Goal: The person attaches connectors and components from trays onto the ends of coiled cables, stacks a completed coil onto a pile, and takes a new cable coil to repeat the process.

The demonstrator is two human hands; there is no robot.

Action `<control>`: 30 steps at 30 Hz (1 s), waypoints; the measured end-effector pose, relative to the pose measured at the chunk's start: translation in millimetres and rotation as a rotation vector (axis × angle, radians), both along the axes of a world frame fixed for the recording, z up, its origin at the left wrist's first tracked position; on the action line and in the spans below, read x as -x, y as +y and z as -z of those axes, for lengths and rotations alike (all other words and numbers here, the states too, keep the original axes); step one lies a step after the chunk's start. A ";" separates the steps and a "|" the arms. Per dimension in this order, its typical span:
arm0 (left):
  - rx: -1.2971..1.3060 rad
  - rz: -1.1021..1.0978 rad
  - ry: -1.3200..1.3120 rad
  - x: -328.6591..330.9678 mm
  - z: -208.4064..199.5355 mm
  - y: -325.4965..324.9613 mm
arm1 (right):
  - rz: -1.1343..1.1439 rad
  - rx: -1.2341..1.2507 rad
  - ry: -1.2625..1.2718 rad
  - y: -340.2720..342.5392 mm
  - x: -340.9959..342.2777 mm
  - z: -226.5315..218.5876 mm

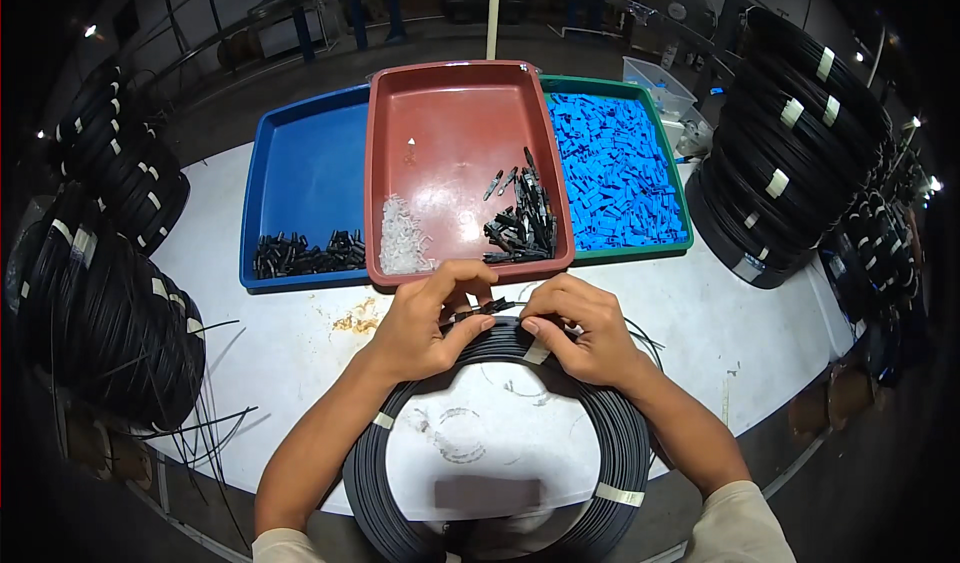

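Observation:
A large coil of black cable (622, 428), bound with pale tape, lies in front of me on the white table. Above its far edge, my left hand (425, 328) pinches a small black connector (492, 307) between thumb and fingers. My right hand (585, 331) is closed just to the right of it, thumb against fingertips, gripping a thin black cable end (513, 305) that meets the connector. Whether the cable sits inside the connector is too small to tell. Loose cable ends (648, 337) stick out beyond my right hand.
Beyond my hands stand a blue tray (305, 285) with black parts, a red tray (455, 71) with clear and black pieces, and a green tray (688, 225) full of blue pieces. Stacked cable coils flank the table at left (115, 323) and right (790, 153).

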State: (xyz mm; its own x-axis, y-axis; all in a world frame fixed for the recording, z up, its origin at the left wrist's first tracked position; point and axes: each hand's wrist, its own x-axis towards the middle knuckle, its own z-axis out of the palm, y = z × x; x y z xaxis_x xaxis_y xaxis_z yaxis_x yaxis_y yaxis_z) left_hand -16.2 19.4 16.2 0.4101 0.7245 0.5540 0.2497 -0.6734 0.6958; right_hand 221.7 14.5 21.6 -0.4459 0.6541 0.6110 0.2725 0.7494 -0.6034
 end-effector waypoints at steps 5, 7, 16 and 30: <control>-0.112 -0.033 0.013 -1.4 3.2 1.3 | 0.056 0.062 0.011 -0.4 -2.7 0.8; -0.146 -0.037 0.003 -1.9 2.4 1.0 | 0.051 0.075 0.012 0.4 -2.9 1.4; -0.319 -0.005 0.042 -0.8 2.8 4.1 | 0.039 0.117 0.052 1.0 -2.7 2.0; -0.278 -0.009 0.009 0.0 6.5 2.1 | 0.017 0.055 0.034 3.3 0.1 5.4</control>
State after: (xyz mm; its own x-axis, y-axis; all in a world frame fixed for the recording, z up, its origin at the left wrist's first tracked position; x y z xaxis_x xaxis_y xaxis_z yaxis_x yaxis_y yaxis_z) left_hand -16.2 21.5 9.7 0.4102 0.5492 0.7281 0.2621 -0.8356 0.4827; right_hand 221.6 17.8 16.3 -0.4139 0.6943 0.5888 0.2636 0.7105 -0.6525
